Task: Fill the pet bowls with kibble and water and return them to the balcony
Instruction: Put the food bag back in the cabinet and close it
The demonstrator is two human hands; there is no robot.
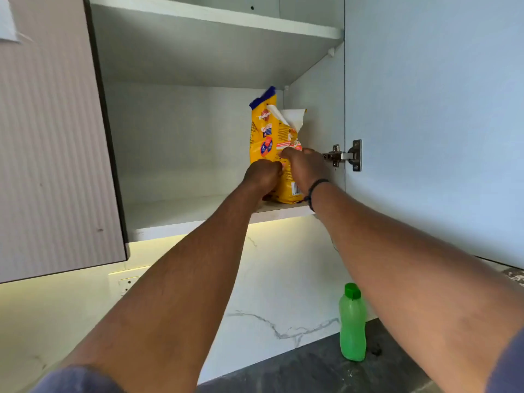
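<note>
Seen from the head camera, looking up into an open wall cabinet: two bare arms reach upward to one yellow kibble bag [269, 143] with a blue top edge, standing upright at the right end of the lower shelf [181, 214], close to the cabinet's right side wall. The bag's top is torn open, showing a white inner flap. The left hand [263, 173] is curled closed against the bag's lower left front, fingers bunched together on the packaging. The right hand [303, 165] presses on the bag's right side with fingers wrapped around it; a dark wristband [314, 191] circles that wrist. The cabinet has two shelves in view, and the upper shelf [215, 19] carries nothing visible. One cabinet door [433, 123] stands open on the right, held by one metal hinge [344, 156]; one ribbed, closed door [51, 137] is on the left. Below, a strip of warm light glows under the cabinet onto a white marble-patterned backsplash [272, 293]. One green plastic bottle [352, 324] with a green cap stands upright on the dark countertop [320, 370], well apart from the bag. One wall socket [126, 285] sits on the backsplash at left.
</note>
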